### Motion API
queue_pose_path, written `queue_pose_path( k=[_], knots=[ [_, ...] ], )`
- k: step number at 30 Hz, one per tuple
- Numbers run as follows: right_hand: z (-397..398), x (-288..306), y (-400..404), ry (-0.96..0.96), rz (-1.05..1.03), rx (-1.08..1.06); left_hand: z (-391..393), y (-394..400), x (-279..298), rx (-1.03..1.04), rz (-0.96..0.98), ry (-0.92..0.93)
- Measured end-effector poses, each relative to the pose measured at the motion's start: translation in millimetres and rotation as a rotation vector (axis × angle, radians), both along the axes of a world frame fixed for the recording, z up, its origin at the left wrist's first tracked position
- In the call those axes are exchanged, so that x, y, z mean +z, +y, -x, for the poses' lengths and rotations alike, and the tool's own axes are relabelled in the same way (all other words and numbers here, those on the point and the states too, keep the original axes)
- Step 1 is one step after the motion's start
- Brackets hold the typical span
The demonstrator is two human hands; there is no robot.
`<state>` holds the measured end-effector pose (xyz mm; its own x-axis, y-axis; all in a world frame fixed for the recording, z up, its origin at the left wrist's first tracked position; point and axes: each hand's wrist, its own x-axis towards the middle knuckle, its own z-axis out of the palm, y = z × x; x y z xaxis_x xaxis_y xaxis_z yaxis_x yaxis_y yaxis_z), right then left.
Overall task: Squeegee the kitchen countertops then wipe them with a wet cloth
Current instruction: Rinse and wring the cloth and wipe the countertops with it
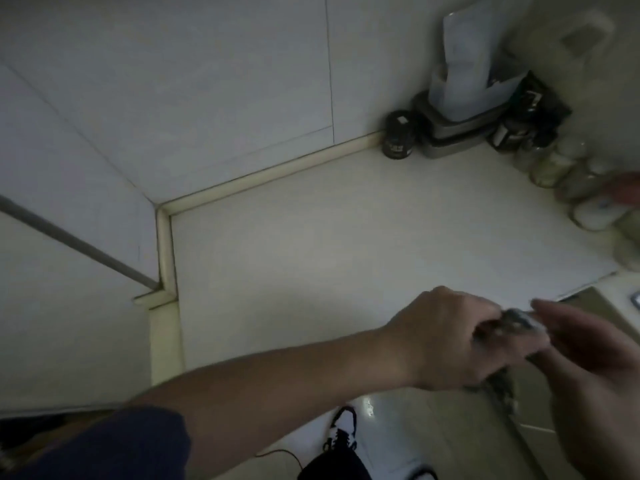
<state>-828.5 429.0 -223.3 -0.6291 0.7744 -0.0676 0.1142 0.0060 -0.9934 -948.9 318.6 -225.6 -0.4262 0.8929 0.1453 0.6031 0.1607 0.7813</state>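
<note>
At four o'clock, off the pale surface (346,237) edge, both hands meet on a blurred grey cloth (519,322): left hand (446,337) curled round it, right hand (595,358) cut off by the frame, fingers extended against it. Jars (554,168) at two o'clock smear together.

— Where is the cloth (512,327)?
— Bunched, grey and blurred, held over the near edge of the pale tabletop (346,244).
— Its lower part?
— A dark tail hangs below.
</note>
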Motion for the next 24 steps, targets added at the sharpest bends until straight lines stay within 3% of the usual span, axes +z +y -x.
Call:
queue_pose_path(
  k=[2,5,8,12,14,16,19,20,24],
  knots=[
    [14.1,8.3,-16.0,0.026,-0.023,0.073,15.6,-13.8,7.6,-0.055,0.072,-0.054],
    [26.9,26.9,-22.5,0.011,-0.098,0.201,39.9,-32.2,11.2,-0.086,0.11,0.01],
    [31.4,29.2,-15.1,-0.181,-0.433,0.297,65.6,-39.9,18.6,0.004,0.129,-0.013],
    [48.4,7.0,-14.1,-0.447,-0.9,0.263,75.3,-38.1,27.8,0.004,0.116,-0.034],
    [57.7,-11.7,-14.9,-0.559,-0.837,0.231,72.5,-34.4,27.5,0.017,0.073,-0.068],
    [60.6,-23.7,-9.1,-0.536,-0.573,0.129,76.1,-33.4,26.4,0.021,0.09,-0.124],
    [60.9,-17.5,-8.7,-0.213,0.018,-0.046,89.6,-36.8,18.6,-0.032,0.194,-0.13],
    [59.2,-12.4,-9.8,-0.155,0.087,-0.09,93.6,-38.0,16.1,-0.04,0.215,-0.135],
    [48.6,17.9,-5.0,-0.235,-0.464,0.105,108.4,-41.9,23.0,-0.098,0.232,-0.167]
  ],
)
